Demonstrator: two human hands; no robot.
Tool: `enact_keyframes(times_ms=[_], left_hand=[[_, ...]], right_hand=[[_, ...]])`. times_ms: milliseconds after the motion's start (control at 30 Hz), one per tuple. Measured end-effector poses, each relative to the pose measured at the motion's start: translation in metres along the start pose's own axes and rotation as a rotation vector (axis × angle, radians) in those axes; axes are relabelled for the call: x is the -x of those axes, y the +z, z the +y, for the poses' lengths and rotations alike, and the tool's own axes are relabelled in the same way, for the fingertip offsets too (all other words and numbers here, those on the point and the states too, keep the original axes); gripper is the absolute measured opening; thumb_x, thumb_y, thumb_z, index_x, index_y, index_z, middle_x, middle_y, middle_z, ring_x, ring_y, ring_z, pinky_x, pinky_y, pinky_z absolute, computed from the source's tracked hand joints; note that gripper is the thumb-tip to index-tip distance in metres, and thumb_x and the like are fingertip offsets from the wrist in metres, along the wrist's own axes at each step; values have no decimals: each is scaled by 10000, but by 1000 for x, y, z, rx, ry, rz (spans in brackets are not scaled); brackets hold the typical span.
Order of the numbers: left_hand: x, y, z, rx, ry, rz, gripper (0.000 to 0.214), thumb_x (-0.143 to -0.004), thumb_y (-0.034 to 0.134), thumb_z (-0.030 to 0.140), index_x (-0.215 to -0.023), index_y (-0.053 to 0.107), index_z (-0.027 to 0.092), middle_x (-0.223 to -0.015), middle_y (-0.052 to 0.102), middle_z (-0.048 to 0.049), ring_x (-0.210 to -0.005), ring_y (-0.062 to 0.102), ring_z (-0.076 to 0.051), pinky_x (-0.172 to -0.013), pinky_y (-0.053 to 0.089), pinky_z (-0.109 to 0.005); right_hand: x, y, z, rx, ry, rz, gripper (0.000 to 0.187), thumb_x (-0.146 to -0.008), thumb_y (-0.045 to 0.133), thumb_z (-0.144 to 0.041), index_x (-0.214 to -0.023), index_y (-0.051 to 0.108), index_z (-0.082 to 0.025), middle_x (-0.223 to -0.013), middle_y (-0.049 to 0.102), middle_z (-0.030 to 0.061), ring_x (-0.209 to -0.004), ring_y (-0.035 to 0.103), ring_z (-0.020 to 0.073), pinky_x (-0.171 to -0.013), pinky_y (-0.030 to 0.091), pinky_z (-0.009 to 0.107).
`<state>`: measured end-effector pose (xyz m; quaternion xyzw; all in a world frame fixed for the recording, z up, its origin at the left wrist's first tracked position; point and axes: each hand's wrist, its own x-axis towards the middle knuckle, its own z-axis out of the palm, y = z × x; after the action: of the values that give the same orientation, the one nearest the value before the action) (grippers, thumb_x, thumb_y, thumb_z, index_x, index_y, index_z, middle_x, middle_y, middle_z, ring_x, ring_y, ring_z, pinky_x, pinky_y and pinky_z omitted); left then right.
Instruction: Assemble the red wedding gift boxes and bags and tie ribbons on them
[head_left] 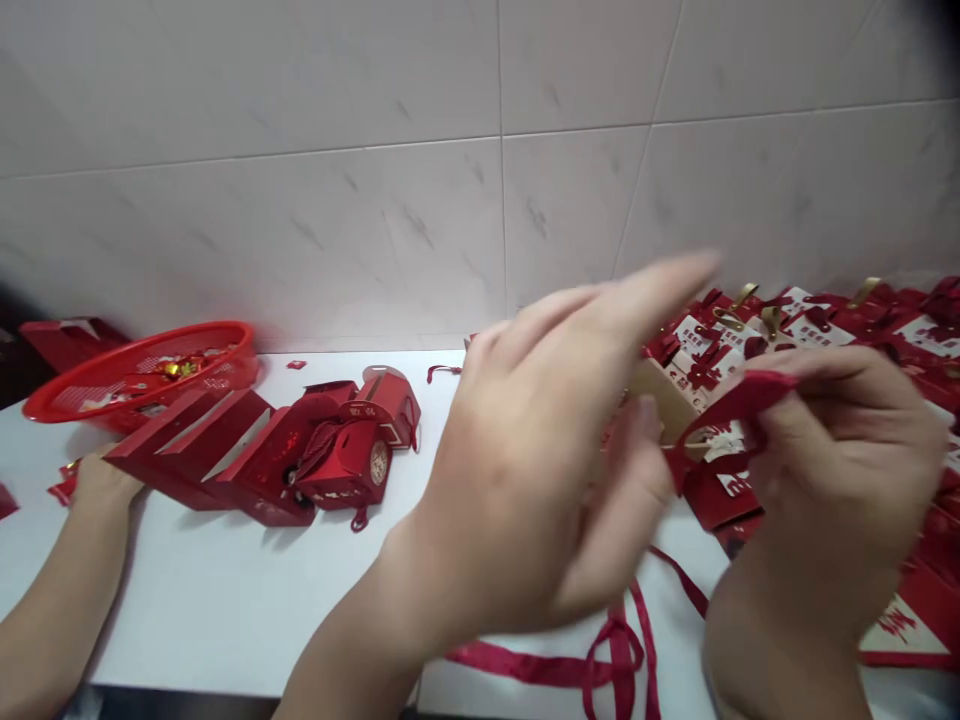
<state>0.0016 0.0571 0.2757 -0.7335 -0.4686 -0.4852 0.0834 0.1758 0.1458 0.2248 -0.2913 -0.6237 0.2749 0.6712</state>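
White table (187, 600): tiled wall (300, 230) behind; red gift boxes (862, 317) massed far right, likely within your reach.
Right hand (847, 460): your thumb and finger pinch the red ribbon (731, 402), at right, probably to control it.
Left hand (525, 460): beside it, blurred; I cannot tell its grip.

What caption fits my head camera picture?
Right hand pinching red fabric ribbon, red cardboard boxes on a white table.

Left hand (525, 450), right hand (855, 460) bare; forearms (360, 640) bare, sleeveless.
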Motion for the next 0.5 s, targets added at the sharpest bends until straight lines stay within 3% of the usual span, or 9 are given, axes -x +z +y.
enact_keyframes(times_ms=[33,100,200,267,367,500], left_hand=[[-1,6,-4,-5,-21,-59,380,-918,520,217,-1295,499,259,-1223,648,-34,-1128,601,-234,-977,489,-457],[3,19,-15,13,-92,-218,277,-935,509,315,-1175,572,192,-1123,685,-72,-1040,625,-242,-905,502,-446],[19,33,-33,100,-194,-368,282,-955,461,387,-883,632,175,-831,688,-51,-796,632,-200,-733,508,-360],[31,35,-42,134,-237,-320,300,-964,454,336,-778,628,176,-703,646,-30,-696,602,-171,-659,481,-314],[44,32,-50,180,-267,-181,230,-956,482,261,-842,664,179,-727,674,-36,-707,618,-166,-660,481,-307],[54,26,-57,179,-119,44,149,-919,539,161,-951,679,201,-810,701,-43,-789,645,-174,-720,501,-333]], right_hand=[[3,6,0,-43,9,-34,56,-832,661,-227,-837,630,-273,-793,617,1,-626,585,140,-517,491,264],[8,18,4,-97,19,-219,77,-809,684,-185,-827,638,-245,-737,628,-16,-578,583,109,-483,480,214],[13,32,11,-58,-17,-412,57,-838,644,-162,-832,626,-216,-730,625,-28,-615,598,86,-535,490,178],[12,37,15,-5,-42,-430,48,-855,622,-164,-835,620,-208,-747,631,-22,-658,605,92,-581,497,187],[8,35,20,60,-75,-449,39,-860,624,-175,-845,629,-211,-743,635,-16,-653,598,101,-585,487,208],[-3,14,23,98,-142,-430,73,-862,631,-170,-823,646,-230,-713,622,-17,-637,579,105,-573,467,221]])
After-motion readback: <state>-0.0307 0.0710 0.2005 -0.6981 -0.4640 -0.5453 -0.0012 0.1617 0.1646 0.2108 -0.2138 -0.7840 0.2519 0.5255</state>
